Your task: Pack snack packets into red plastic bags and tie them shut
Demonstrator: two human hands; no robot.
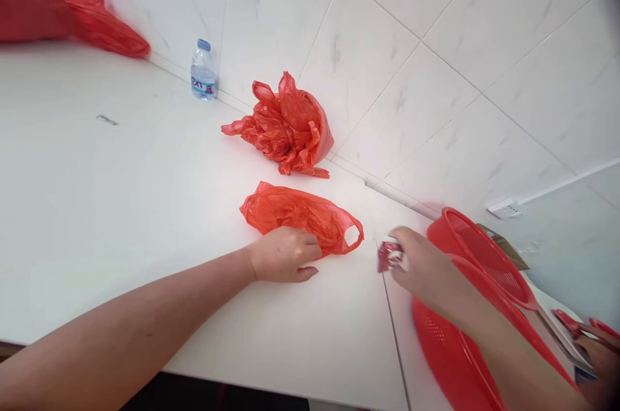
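Note:
My left hand (pixel 283 254) rests on the white counter (pixel 121 204), its fingers curled over the near edge of a flat red plastic bag (pixel 300 214). My right hand (pixel 423 269) hovers just right of that bag and pinches a small shiny red wrapped item (pixel 387 256) in its fingertips. My right forearm passes over two stacked red plastic colander baskets (pixel 465 307).
A crumpled heap of red plastic bags (pixel 288 126) lies against the tiled wall. A small water bottle (pixel 203 70) stands further left, and another red bag (pixel 104 23) lies at the far left. Another person's hand (pixel 598 346) with red items shows at the right edge.

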